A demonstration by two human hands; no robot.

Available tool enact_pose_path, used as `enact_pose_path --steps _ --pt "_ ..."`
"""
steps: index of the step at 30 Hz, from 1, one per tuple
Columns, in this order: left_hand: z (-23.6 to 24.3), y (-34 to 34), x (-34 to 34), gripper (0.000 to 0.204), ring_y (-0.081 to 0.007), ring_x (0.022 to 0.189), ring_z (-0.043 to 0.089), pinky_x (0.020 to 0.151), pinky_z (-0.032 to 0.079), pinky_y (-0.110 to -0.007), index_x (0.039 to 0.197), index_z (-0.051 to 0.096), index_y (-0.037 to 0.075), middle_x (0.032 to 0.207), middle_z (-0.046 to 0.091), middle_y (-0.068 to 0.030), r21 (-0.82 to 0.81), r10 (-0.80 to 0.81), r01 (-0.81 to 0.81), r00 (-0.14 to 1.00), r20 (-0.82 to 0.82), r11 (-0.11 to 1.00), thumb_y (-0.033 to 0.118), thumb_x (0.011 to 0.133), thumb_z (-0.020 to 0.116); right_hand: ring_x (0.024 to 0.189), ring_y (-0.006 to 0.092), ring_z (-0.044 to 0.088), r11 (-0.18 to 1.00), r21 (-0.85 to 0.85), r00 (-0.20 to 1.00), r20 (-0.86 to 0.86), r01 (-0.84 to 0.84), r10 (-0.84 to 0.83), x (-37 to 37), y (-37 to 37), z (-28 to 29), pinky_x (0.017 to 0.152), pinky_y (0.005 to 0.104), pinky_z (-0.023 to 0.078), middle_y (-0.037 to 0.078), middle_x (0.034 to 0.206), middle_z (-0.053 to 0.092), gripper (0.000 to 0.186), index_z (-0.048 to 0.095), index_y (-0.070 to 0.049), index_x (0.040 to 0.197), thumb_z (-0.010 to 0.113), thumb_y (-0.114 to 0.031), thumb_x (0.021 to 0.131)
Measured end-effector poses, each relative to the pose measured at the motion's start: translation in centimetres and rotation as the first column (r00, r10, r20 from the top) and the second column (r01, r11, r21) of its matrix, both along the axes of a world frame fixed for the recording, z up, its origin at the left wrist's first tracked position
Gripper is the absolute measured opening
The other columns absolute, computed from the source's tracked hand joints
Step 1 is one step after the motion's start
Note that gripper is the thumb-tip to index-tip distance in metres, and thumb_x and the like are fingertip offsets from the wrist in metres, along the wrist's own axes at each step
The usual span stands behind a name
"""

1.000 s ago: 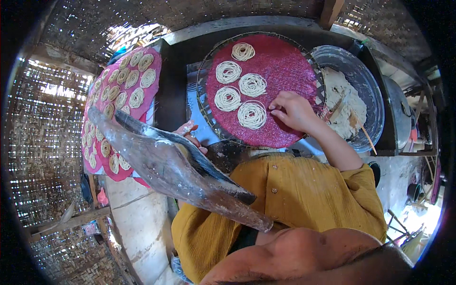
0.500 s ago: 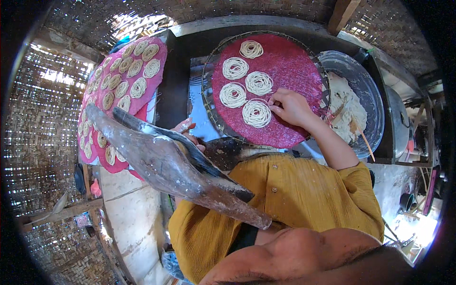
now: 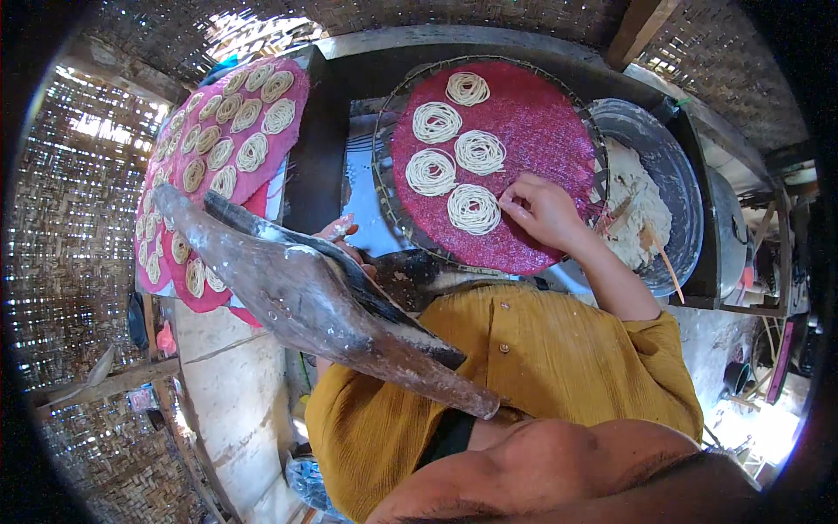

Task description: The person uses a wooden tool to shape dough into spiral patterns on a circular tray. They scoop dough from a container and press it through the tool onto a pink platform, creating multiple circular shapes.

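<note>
My right hand (image 3: pixel 543 214) is over the round woven tray (image 3: pixel 381 188), its fingers curled beside the nearest noodle coil (image 3: pixel 473 210). Whether a strand end is between those fingertips is hidden. Several pale coils lie in the left half of the tray, on a magenta net cloth (image 3: pixel 550 131). A big flour-smeared wooden tool (image 3: pixel 292 284) with two long arms, like a hand press, slants across the left foreground, its lower end by my shoulder. Curled fingers of my left hand (image 3: pixel 340 234) show past its far side, and the tool covers the rest of that hand.
On the left, another pink cloth (image 3: pixel 292 87) carries many drier coils. A dark basin (image 3: pixel 694 192) to the right holds pale dough (image 3: pixel 637 196) and a thin stick (image 3: pixel 668 266). A woven bamboo wall (image 3: pixel 78 210) bounds the left side.
My right hand has drawn slightly right, away from the nearest coil. The coils keep their places on the tray. My left hand and the wooden tool hold nearly the same position.
</note>
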State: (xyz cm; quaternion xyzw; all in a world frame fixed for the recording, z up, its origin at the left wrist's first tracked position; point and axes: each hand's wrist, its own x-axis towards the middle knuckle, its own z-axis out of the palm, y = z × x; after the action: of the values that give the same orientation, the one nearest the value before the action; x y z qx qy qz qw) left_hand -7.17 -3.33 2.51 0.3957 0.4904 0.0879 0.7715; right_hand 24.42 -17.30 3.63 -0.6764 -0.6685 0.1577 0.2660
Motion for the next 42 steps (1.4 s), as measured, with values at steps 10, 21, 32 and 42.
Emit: enact_pose_path --steps 10,21,32,42 --pt "-0.3 0.0 2.5 0.07 -0.0188 0.094 0.052 0.084 0.041 -0.034 0.113 0.043 0.004 0.102 0.053 -0.0091 0.22 -0.053 0.048 0.998 0.018 0.974 0.019 0.053 0.076 0.085 0.0213 0.054 0.977 -0.199 0.943 -0.331 -0.076 0.006 -0.3 -4.4 5.2 0.072 0.0301 0.043 0.008 0.087 0.056 0.036 0.056 -0.007 0.106 0.056 -0.031 0.079" --pt "9.6 -0.6 18.0 0.071 -0.0259 0.109 0.044 0.092 0.035 -0.041 0.121 0.038 0.003 0.112 0.051 -0.0138 0.647 -0.622 0.058 0.35 0.7 0.761 0.024 0.061 0.072 0.105 0.0258 0.045 0.893 -0.246 0.275 -0.95 -0.378 -0.146 2.4 -9.4 8.3 0.088 0.0358 0.036 0.016 0.118 0.043 0.1 0.027 0.001 0.126 0.066 -0.056 0.055" --pt "15.6 -2.4 26.2 0.083 -0.0278 0.119 0.033 0.099 0.025 -0.044 0.134 0.018 0.014 0.128 0.035 -0.0127 0.479 -0.388 0.238 -0.345 0.855 0.845 0.004 0.062 0.06 0.098 0.0277 0.046 0.787 -0.101 0.013 -0.993 -0.609 -0.118 6.8 -15.4 8.4 0.076 0.0402 0.041 0.02 0.116 0.042 0.111 0.016 0.001 0.131 0.063 -0.064 0.054" --pt "4.3 3.2 28.6 0.048 -0.0295 0.09 0.057 0.07 0.049 -0.047 0.097 0.055 0.015 0.095 0.06 -0.0114 -0.071 0.079 0.323 -0.011 0.997 0.944 0.057 0.077 0.044 0.097 0.0249 0.048 0.848 -0.466 0.28 -0.874 -0.252 -0.397 7.6 -12.7 6.2 0.077 0.037 0.041 0.018 0.113 0.044 0.096 0.024 -0.001 0.13 0.061 -0.056 0.06"
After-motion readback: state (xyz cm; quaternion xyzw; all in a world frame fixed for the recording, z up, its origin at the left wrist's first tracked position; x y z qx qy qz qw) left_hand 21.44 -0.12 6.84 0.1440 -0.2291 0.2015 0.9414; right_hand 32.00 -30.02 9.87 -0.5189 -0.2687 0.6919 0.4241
